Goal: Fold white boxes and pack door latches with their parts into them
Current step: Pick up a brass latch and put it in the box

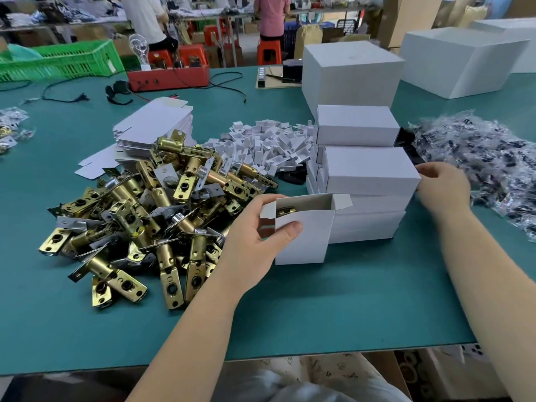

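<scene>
From the head camera, the left hand grips an open white box standing upright on the green table, its long axis vertical and its open mouth facing up, with thumb on the near face and fingers curled over the left flap. One brass latch shows inside the mouth, mostly hidden, so which way it points cannot be told. The box stands just beside a stack of closed white boxes, at least four of them lying flat with long axes running left to right. The right hand is at the right end of the second box from the top, fingers curled against its corner, seemingly pinching it, though the contact is partly hidden. To the left lies a heap of brass latches, dozens pointing every way, too many to count. Behind it sit a pile of flat box blanks and a scatter of small white card inserts. A heap of bagged parts lies to the right.
</scene>
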{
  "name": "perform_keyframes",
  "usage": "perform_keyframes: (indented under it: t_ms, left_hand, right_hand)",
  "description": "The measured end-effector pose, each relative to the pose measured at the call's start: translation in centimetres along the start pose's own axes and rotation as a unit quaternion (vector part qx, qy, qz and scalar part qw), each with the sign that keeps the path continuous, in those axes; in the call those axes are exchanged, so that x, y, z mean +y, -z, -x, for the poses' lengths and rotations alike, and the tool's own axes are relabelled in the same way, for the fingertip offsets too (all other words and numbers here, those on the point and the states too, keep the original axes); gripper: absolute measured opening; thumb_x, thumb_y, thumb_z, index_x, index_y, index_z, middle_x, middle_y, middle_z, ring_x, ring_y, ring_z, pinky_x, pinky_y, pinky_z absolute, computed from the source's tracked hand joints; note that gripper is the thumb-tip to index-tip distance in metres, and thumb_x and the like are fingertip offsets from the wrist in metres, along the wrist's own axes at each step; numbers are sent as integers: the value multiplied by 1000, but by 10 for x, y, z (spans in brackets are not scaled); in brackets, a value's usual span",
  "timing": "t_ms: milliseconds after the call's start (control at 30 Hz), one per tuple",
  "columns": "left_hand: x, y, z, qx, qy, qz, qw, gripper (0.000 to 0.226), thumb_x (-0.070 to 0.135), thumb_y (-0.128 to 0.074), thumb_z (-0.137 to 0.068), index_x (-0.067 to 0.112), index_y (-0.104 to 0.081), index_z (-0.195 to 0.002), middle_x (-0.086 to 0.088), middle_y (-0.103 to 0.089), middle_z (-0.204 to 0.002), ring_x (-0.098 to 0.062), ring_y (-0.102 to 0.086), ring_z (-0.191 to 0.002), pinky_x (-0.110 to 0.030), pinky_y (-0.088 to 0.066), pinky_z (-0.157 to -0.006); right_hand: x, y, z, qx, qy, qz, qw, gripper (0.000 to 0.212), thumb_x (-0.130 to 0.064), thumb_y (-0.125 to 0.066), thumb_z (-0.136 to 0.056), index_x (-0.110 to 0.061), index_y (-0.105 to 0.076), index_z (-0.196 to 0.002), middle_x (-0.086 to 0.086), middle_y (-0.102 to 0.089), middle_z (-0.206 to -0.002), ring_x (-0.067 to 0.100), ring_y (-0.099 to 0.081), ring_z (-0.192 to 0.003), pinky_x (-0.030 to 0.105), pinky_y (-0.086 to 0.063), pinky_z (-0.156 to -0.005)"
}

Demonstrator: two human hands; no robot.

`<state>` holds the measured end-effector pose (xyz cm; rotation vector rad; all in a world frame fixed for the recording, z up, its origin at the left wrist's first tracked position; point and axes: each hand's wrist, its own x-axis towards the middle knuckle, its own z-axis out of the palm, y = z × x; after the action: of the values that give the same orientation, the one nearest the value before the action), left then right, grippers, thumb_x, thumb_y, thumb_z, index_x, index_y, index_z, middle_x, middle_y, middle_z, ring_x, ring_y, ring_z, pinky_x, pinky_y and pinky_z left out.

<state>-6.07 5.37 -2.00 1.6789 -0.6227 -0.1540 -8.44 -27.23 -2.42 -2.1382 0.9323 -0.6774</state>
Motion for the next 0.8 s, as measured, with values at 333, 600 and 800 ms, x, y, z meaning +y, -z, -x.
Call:
perform_keyframes:
  t_ms: [333,600,800]
  left_hand:
    - [-1,0,0,-4,0,5,1000,33,37,-71,-79,56,-57,-103,18,-68,-104,-9,-66,-99,-29,-54,-87]
    - [0,-1,1,-5,-7,0,1000,34,39,-70,-79,62,-55,-99,14,-68,-101,-14,-66,-96,-29,-55,-86]
    - [1,-1,3,-4,-3,4,1000,32,41,-70,-77,57,-57,-102,18,-67,-104,-11,-65,-100,-31,-54,-89]
  right_hand:
    - [12,-19,2,-69,94,238,964,15,-8,-47,-83,-7,-60,-76,29,-54,-111,43,-44,-111,34,-27,-76]
    - [11,-19,4,-59,111,262,957,19,3,-44,-87,-3,-62,-84,31,-52,-104,46,-46,-101,35,-27,-72]
    - [9,-18,6,-24,68,149,986,21,-5,-44,-93,2,-57,-108,29,-55,-114,42,-49,-106,41,-36,-80]
